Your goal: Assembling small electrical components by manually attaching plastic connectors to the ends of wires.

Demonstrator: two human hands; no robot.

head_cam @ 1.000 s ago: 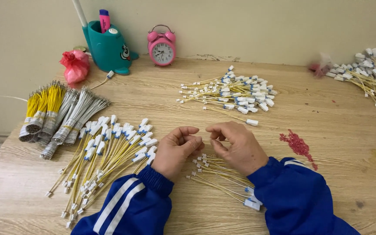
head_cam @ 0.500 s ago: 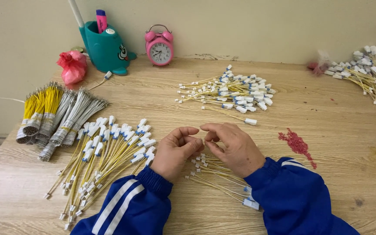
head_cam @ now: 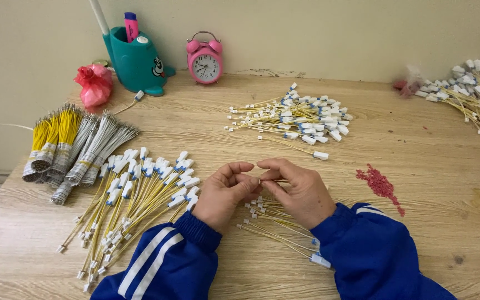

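My left hand (head_cam: 224,193) and my right hand (head_cam: 298,190) meet at the table's front middle, fingertips pinched together on the small white end of a thin yellow wire (head_cam: 259,181). Under and just behind my right hand lies a loose bunch of the same yellow wires with white connectors (head_cam: 273,225). Both arms wear blue sleeves with white stripes. A large fanned pile of yellow wires with white plugs (head_cam: 134,205) rests to the left of my left hand.
Another wire pile (head_cam: 301,119) lies at centre back, a third pile (head_cam: 476,97) at the far right edge. Bundled yellow and grey wires (head_cam: 73,147) lie at left. A teal pen holder (head_cam: 134,58), pink alarm clock (head_cam: 204,61), pink bag (head_cam: 94,83) and red crumbs (head_cam: 380,183) sit on the wooden table (head_cam: 418,222).
Both hands stay pinched together in nearly the same spot; only the fingers have shifted slightly on the wire end.
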